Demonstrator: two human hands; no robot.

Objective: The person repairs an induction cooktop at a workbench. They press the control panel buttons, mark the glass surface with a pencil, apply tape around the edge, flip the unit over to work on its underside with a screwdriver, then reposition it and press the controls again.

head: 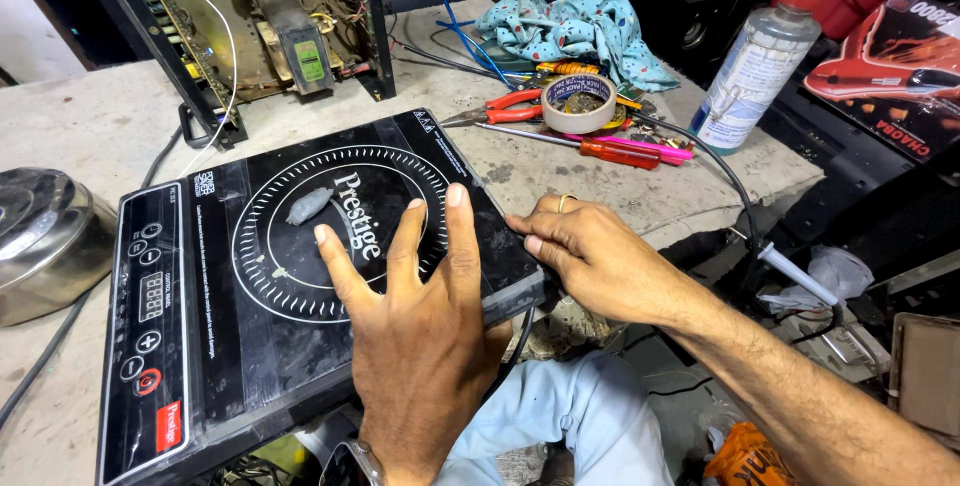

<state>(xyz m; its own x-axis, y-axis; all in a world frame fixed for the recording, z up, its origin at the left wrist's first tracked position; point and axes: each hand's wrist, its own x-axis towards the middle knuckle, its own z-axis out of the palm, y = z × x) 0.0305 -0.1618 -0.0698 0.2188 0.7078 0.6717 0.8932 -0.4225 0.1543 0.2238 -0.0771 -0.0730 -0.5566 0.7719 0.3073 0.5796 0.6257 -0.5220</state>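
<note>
Fingers (425, 236) of the left hand (425, 346) spread open and flat on the black glass top of the induction cooktop (250, 296), pinning it at lower centre of the frame, gripping nothing. Fingers (535, 236) of the right hand (600, 256) loosely curled, empty, tips touching the cooktop's right edge. Best to keep the palm pressing evenly and work along the seam, not the glass. Grey smear (308, 204) on the ring markings. Beyond, on the counter (90, 116): tape roll (578, 101), red-handled pliers (510, 106), screwdriver (610, 151), clear bottle (752, 76), steel lid (40, 236) at left.

Black cooktop (300, 276) — white rings; teal spotted cloth (570, 31)
</note>
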